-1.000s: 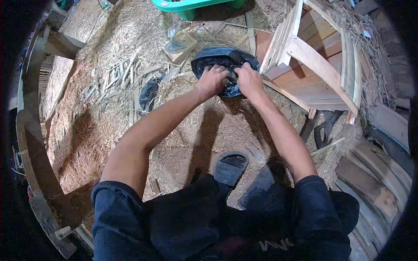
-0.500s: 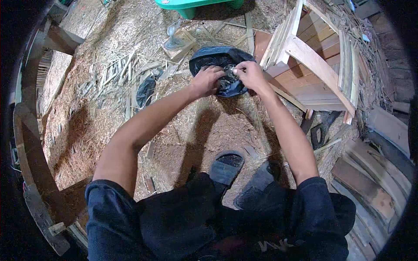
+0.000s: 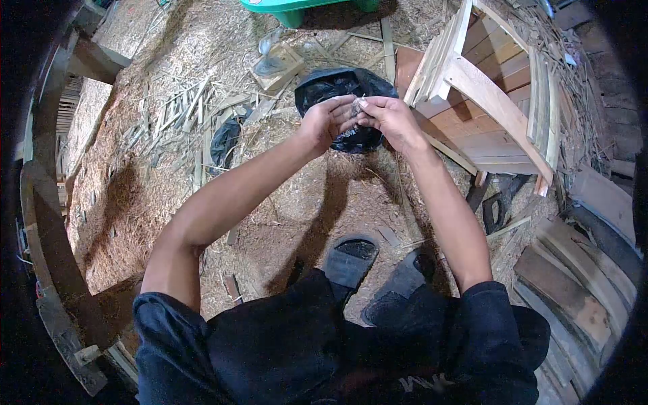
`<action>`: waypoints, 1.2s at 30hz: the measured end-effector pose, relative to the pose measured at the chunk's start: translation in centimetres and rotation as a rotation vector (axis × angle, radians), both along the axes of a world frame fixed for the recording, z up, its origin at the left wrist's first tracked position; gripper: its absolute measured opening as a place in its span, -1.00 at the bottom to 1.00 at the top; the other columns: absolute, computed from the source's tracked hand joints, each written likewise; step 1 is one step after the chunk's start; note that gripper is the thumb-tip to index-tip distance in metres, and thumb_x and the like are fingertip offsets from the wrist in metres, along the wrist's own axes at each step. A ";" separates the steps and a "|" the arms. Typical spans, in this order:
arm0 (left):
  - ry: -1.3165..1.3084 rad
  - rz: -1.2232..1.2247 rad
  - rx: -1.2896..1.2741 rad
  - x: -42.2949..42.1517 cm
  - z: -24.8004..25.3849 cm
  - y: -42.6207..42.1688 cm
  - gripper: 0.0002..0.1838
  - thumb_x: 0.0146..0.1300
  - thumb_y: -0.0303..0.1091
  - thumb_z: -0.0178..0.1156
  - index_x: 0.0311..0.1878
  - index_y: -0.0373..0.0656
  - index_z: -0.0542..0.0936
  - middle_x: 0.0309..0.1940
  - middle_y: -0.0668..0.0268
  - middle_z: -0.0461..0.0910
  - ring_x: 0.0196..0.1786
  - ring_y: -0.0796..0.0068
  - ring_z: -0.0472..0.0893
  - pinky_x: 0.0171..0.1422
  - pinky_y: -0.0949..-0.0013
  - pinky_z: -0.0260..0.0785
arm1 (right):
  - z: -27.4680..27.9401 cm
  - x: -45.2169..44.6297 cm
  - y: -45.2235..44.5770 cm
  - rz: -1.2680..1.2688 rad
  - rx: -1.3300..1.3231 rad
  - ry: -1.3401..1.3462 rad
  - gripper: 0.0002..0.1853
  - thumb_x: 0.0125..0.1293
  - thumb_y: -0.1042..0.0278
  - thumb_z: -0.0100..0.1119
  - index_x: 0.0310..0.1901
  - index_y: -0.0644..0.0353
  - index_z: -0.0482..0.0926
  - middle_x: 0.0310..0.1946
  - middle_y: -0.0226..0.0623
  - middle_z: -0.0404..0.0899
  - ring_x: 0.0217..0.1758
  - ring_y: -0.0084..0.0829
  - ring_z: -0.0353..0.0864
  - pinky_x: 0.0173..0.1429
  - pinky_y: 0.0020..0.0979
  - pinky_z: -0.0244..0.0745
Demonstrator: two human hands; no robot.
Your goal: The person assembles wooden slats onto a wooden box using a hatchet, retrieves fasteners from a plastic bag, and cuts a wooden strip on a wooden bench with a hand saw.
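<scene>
- head view, upper centre: the hands have risen from inside the black plastic bag (image 3: 324, 84) and now meet above its mouth, so the handling is at the fingertips rather than down in the bag.
- the right hand (image 3: 391, 120) brings thumb and forefinger together, seemingly pinching at a small greyish cluster (image 3: 356, 108), too small to identify.
- the left hand (image 3: 325, 123) is cupped beside it, fingers reaching toward the cluster; whether they press on it, i cannot tell.
- the bag sits on a floor (image 3: 270, 209) covered in shavings, below the hands.
- around: wood strips (image 3: 192, 104) upper left, green plastic furniture (image 3: 290, 17) at the top edge, a slatted wooden frame (image 3: 496, 101) upper right, curved planks (image 3: 567, 280) lower right.
</scene>
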State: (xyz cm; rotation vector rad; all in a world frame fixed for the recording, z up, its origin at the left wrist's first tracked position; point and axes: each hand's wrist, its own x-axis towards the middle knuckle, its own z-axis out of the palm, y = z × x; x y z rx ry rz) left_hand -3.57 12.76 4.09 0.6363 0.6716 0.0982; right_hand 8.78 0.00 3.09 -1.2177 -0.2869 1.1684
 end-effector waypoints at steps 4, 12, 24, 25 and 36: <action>-0.033 0.011 -0.018 0.1 0.2 0.0 -0.58 0.50 -0.27 -0.13 0.26 -0.37 0.38 0.18 0.03 0.53 0.22 0.18 0.55 0.39 0.18 0.38 | 0.0 0.2 -0.3 0.020 0.019 0.009 -0.77 0.45 0.42 0.10 -0.03 0.43 0.58 -0.21 -0.23 0.68 -0.22 -0.47 0.69 -0.06 -0.49 0.63; -0.048 -0.012 0.002 0.3 0.7 0.0 -0.58 0.46 -0.30 -0.04 0.24 -0.40 0.38 0.18 -0.02 0.53 0.19 0.15 0.58 0.37 0.17 0.41 | 0.1 0.4 -0.7 0.060 0.070 0.043 -0.78 0.49 0.42 0.03 0.00 0.39 0.57 -0.16 -0.25 0.67 -0.13 -0.48 0.68 0.02 -0.49 0.61; -0.006 0.010 0.133 0.0 -0.4 0.2 -0.65 0.32 -0.56 0.17 0.15 -0.41 0.44 0.04 0.04 0.60 0.07 0.28 0.64 0.24 0.33 0.52 | -0.1 -0.6 0.0 -0.087 -0.059 -0.382 -0.76 0.45 0.47 0.08 -0.03 0.51 0.58 -0.23 -0.14 0.68 -0.28 -0.45 0.71 -0.19 -0.46 0.67; -0.001 0.012 0.140 0.0 -0.6 0.3 -0.66 0.32 -0.56 0.18 0.14 -0.40 0.44 0.03 0.05 0.60 0.06 0.28 0.64 0.22 0.34 0.53 | 0.0 -0.6 0.0 -0.085 -0.063 -0.394 -0.76 0.45 0.46 0.09 -0.03 0.51 0.58 -0.23 -0.14 0.68 -0.28 -0.45 0.71 -0.20 -0.46 0.67; 0.002 0.050 0.221 0.1 0.6 -0.2 -0.64 0.32 -0.52 0.22 0.14 -0.40 0.42 -0.04 0.08 0.63 -0.02 0.30 0.67 0.12 0.36 0.56 | 1.0 -1.4 -0.5 -0.222 -0.019 -1.151 -0.80 0.24 0.40 0.27 -0.15 0.31 0.66 -0.30 -0.10 0.64 -0.18 -0.17 0.66 -0.10 -0.30 0.57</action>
